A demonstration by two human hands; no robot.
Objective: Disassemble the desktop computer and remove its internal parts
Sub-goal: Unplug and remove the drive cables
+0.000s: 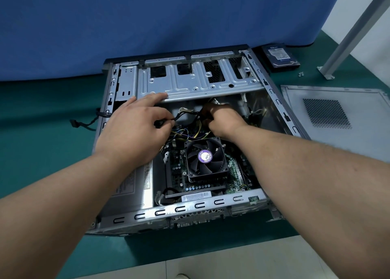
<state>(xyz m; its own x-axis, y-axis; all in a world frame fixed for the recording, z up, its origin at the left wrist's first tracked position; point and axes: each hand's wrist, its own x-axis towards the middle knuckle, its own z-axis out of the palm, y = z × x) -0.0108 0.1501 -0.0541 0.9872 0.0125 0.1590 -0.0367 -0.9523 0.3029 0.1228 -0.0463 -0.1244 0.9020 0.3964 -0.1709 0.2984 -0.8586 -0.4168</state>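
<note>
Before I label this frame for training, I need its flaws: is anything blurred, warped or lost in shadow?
Head view: wide-angle bowing bends the grey post and the case edges; the forearms loom large; the cables under the right hand sit in dim shadow; the fan label is too soft to read.

My left forearm comes in from seven o'clock, bare to the edge of view, and runs up toward one o'clock. My left hand (135, 128) lies palm down, back toward me. Its index finger is stretched out straight toward one o'clock, while the thumb and the other fingers curl in at three o'clock and pinch something dark and thin. My right forearm enters from four o'clock and angles toward ten o'clock. My right hand (223, 118) is bent down at the wrist, knuckles up, fingers curled under and gripping; the fingertips are hidden from me. The two hands are near each other, not touching.
</note>
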